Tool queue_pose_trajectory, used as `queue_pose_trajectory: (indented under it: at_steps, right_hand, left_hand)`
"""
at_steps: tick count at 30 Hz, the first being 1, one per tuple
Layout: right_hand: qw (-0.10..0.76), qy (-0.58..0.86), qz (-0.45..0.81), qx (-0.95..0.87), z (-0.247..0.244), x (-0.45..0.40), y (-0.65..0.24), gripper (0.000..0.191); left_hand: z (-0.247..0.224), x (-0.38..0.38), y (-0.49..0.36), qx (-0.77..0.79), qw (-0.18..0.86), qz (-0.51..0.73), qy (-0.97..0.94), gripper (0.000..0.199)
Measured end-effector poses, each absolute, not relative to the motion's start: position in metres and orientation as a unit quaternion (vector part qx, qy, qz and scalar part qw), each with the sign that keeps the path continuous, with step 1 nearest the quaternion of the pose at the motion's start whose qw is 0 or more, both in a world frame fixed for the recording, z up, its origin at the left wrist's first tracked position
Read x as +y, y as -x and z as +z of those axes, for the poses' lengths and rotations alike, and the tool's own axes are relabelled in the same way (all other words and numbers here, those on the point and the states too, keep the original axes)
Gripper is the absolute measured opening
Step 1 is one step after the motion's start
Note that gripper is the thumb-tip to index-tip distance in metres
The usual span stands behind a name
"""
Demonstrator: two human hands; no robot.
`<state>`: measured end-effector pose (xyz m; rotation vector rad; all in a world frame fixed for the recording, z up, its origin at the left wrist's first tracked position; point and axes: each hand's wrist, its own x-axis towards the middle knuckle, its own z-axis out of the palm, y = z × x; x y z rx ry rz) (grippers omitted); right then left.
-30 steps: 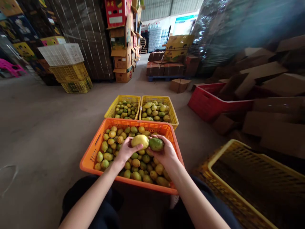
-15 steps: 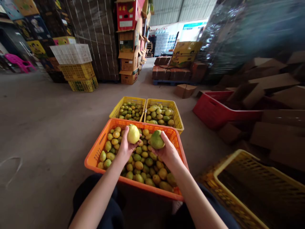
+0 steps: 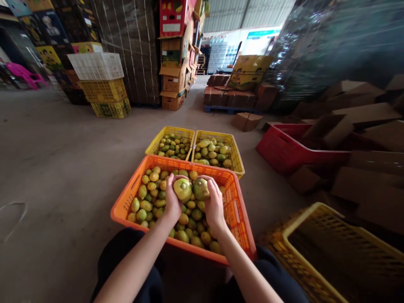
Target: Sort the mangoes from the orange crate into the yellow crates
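Grey floor (image 3: 69, 147) stretches back to tall columns of cardboard boxes (image 3: 172, 80) and a pink chair (image 3: 27, 76) far off to the left, while a red crate (image 3: 276, 147) and loose cardboard (image 3: 375, 176) crowd the right. Before the seated person I see an orange crate (image 3: 237, 206) well filled with green and yellow fruit (image 3: 146, 205), and just beyond it two yellow crates (image 3: 236, 158) side by side, holding more of the same kind.

Over the orange crate, the left hand (image 3: 173, 201) has its fingers curved part-way closed around a yellow-green fruit (image 3: 182, 190), the thumb along its near side. The right hand (image 3: 214, 206) cups a greener fruit (image 3: 201, 189), its fingers bent about as far open as that fruit is wide. Both fruits show a knobbed end towards the person, and they sit so close together that I cannot tell whether they touch
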<state>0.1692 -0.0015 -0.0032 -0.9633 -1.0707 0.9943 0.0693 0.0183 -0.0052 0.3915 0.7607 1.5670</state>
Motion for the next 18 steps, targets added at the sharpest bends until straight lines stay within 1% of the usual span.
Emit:
queue_pose_trajectory:
  at_steps: [6,10,13,16,18]
  right_hand:
    - [0.663,0.421,0.384,-0.486,0.001,-0.006,-0.165,0.029]
    - [0.655,0.444,0.375,-0.483,0.005,-0.007,-0.164,0.033]
    - [0.632,0.491,0.414,-0.433,0.003,-0.004,-0.163,0.037]
    - [0.595,0.517,0.503,-0.354,-0.003,0.002,-0.163,0.028]
    - [0.575,0.491,0.575,-0.314,-0.007,0.007,-0.164,0.024]
  left_hand:
    - [-0.001,0.014,-0.064,0.317,0.619,0.677,-0.24,0.037]
    - [0.001,0.012,-0.063,0.319,0.633,0.664,-0.237,0.037]
    - [0.001,0.017,-0.061,0.332,0.666,0.648,-0.162,0.037]
    - [0.0,0.022,-0.057,0.353,0.709,0.607,-0.061,0.035]
    - [0.001,0.023,-0.055,0.356,0.73,0.583,-0.022,0.031]
